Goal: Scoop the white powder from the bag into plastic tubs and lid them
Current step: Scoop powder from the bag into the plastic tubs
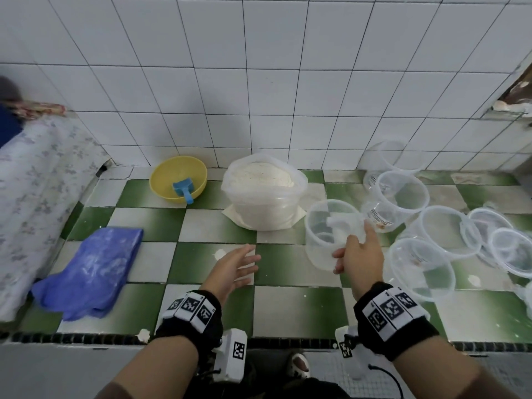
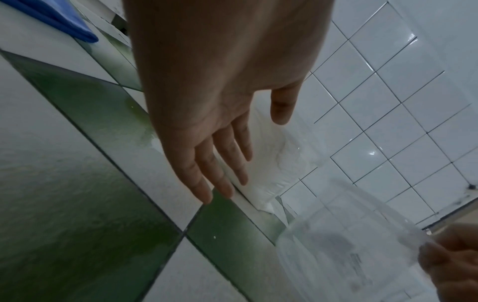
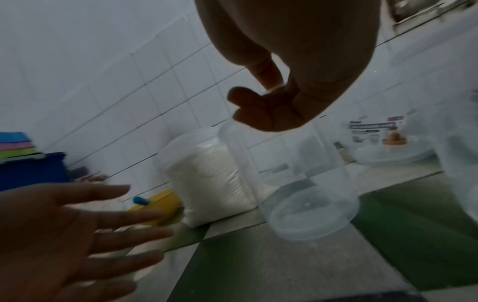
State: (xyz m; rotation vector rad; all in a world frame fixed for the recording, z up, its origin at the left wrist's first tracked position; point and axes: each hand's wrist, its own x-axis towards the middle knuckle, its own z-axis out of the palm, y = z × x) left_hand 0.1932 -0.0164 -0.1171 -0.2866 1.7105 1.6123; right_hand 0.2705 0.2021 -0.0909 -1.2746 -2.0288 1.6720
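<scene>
My right hand (image 1: 355, 254) grips an empty clear plastic tub (image 1: 331, 231) by its rim and holds it tilted just above the green-and-white tiled counter (image 1: 288, 306). The wrist view shows the fingers (image 3: 256, 110) curled over the tub (image 3: 305, 196) rim. My left hand (image 1: 240, 264) hovers open, fingers spread, left of the tub and holds nothing; its straight fingers (image 2: 220, 163) show in its own wrist view. The clear bag of white powder (image 1: 263, 194) stands open against the wall. A blue scoop (image 1: 182, 190) lies in a yellow bowl (image 1: 178, 178) left of the bag.
Several empty clear tubs (image 1: 403, 194) and lids (image 1: 509, 251) crowd the counter's right side. A folded blue cloth (image 1: 92, 269) lies at the left front, next to a flowered fabric (image 1: 34, 182). White tiled wall (image 1: 259, 82) behind. Small powder spills dot the tiles.
</scene>
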